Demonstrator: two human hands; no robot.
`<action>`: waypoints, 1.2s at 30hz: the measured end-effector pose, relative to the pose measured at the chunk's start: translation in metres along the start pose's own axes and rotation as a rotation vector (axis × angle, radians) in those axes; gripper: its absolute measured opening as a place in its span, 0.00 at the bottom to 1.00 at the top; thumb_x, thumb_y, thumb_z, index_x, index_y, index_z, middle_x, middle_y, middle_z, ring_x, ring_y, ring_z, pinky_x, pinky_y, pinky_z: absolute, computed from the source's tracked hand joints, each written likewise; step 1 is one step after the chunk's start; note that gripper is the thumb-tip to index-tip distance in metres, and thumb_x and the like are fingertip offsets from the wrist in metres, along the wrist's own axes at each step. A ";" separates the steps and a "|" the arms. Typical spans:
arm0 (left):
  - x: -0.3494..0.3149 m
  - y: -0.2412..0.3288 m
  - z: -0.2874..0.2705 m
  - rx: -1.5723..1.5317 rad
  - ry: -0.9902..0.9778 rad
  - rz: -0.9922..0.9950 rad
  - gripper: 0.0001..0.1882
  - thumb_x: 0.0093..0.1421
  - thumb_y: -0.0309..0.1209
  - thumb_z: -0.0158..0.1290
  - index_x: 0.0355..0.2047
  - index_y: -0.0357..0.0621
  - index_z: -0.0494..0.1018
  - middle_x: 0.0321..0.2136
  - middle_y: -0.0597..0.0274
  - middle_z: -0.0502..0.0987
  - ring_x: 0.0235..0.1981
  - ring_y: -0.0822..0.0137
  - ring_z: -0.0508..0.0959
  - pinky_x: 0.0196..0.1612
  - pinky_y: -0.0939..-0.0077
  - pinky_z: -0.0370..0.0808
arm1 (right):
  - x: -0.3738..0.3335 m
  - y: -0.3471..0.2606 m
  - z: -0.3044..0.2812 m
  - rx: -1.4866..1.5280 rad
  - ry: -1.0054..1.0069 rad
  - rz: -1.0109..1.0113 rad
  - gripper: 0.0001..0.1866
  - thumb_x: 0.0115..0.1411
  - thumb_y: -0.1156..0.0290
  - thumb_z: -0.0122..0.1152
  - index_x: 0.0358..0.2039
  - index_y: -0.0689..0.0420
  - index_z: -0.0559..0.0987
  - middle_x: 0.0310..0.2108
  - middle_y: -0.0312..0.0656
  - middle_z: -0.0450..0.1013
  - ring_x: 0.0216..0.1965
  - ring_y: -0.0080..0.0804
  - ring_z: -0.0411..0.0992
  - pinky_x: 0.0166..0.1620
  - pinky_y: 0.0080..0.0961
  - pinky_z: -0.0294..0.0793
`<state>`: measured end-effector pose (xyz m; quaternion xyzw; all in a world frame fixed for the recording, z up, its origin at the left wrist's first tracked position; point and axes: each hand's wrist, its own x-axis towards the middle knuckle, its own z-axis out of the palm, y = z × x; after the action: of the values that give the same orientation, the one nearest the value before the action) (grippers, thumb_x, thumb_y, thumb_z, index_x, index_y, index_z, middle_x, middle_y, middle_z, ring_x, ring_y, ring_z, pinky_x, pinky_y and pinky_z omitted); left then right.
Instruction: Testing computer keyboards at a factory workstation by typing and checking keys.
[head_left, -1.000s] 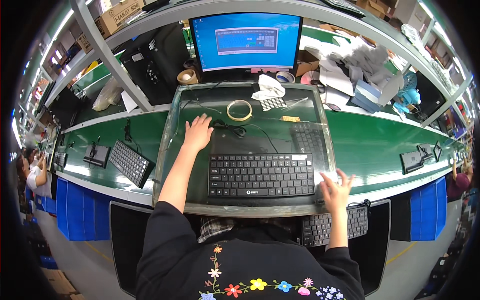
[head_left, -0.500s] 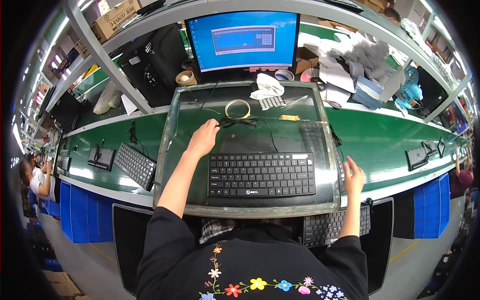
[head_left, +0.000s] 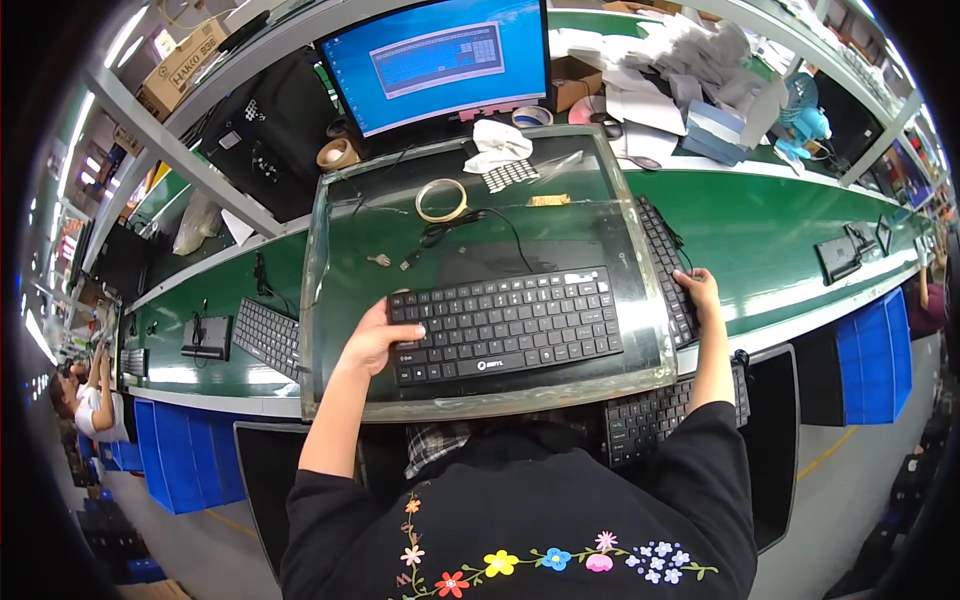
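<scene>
A black keyboard (head_left: 507,325) lies slightly tilted on the glass-topped stand in front of me. My left hand (head_left: 374,338) grips its left end, thumb on top of the keys and fingers at the edge. From its back edge a black cable (head_left: 520,240) runs to a tied bundle, with a USB plug (head_left: 408,262) at the loose end. Right of the stand, a second black keyboard (head_left: 664,262) stands along the glass edge. My right hand (head_left: 702,291) is closed on that one's right side, its fingers partly hidden.
The glass stand (head_left: 350,385) also bears a tape roll (head_left: 441,200), a white cloth (head_left: 497,146) and a key-sticker sheet (head_left: 510,175). Behind is a monitor (head_left: 435,70). Another keyboard (head_left: 265,335) lies left on the green bench; one (head_left: 650,425) is below the stand's right edge. Blue bins (head_left: 185,455) stand below.
My left hand has left the cable bundle and come down onto the front keyboard's left end. My right hand has taken hold of the keyboard beside the stand. The view has shifted and tilted.
</scene>
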<state>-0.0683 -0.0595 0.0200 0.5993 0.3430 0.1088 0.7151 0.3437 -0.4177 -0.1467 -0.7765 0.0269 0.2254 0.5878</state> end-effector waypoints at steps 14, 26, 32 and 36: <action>0.081 0.005 0.239 1.118 -0.319 1.475 0.24 0.52 0.23 0.50 0.51 0.51 0.71 0.53 0.59 0.70 0.58 0.53 0.65 0.61 0.59 0.62 | -0.145 -0.069 -0.222 0.491 0.157 -0.402 0.14 0.58 0.69 0.61 0.43 0.61 0.74 0.41 0.39 0.75 0.39 0.26 0.74 0.42 0.22 0.75; -0.055 0.020 0.034 -0.002 -0.237 0.150 0.35 0.60 0.25 0.47 0.65 0.47 0.46 0.50 0.52 0.69 0.43 0.65 0.76 0.27 0.78 0.80 | -0.193 -0.147 0.087 -0.035 -0.714 -0.316 0.43 0.42 0.65 0.74 0.60 0.52 0.66 0.29 0.37 0.77 0.28 0.18 0.70 0.36 0.18 0.69; -0.115 -0.037 -0.010 -0.231 0.166 0.083 0.33 0.60 0.22 0.45 0.64 0.44 0.46 0.49 0.51 0.70 0.36 0.66 0.79 0.26 0.75 0.82 | -0.162 -0.151 0.133 -0.895 -0.014 -0.535 0.29 0.52 0.38 0.56 0.36 0.52 0.82 0.30 0.42 0.77 0.37 0.39 0.75 0.40 0.33 0.73; -0.116 -0.047 -0.024 -0.042 0.234 0.052 0.34 0.58 0.25 0.51 0.63 0.42 0.51 0.43 0.53 0.75 0.32 0.69 0.79 0.20 0.82 0.78 | -0.114 -0.144 0.152 -0.996 0.176 -0.683 0.32 0.56 0.36 0.49 0.48 0.48 0.76 0.48 0.43 0.72 0.51 0.44 0.67 0.48 0.37 0.70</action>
<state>-0.1810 -0.1181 0.0170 0.5760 0.4059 0.2039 0.6796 0.2377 -0.2582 -0.0051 -0.9385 -0.2838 -0.0553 0.1886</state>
